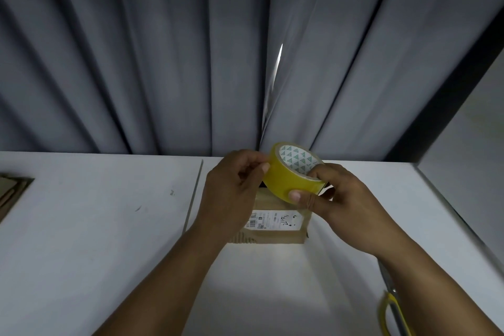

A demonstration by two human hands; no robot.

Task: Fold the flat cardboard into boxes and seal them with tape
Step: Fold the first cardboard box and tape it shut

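Note:
A roll of yellow tape with a white, green-patterned core is held above a small cardboard box that stands on the white table. My right hand grips the roll, thumb on its outer face and fingers over the rim. My left hand pinches at the roll's left edge with thumb and fingertips. The box bears a white shipping label with a barcode, and its far part is hidden behind the roll and hands.
Yellow-handled scissors lie on the table at the lower right, near my right forearm. Flat cardboard shows at the left edge. A grey curtain hangs behind the table, and a wall closes the right side.

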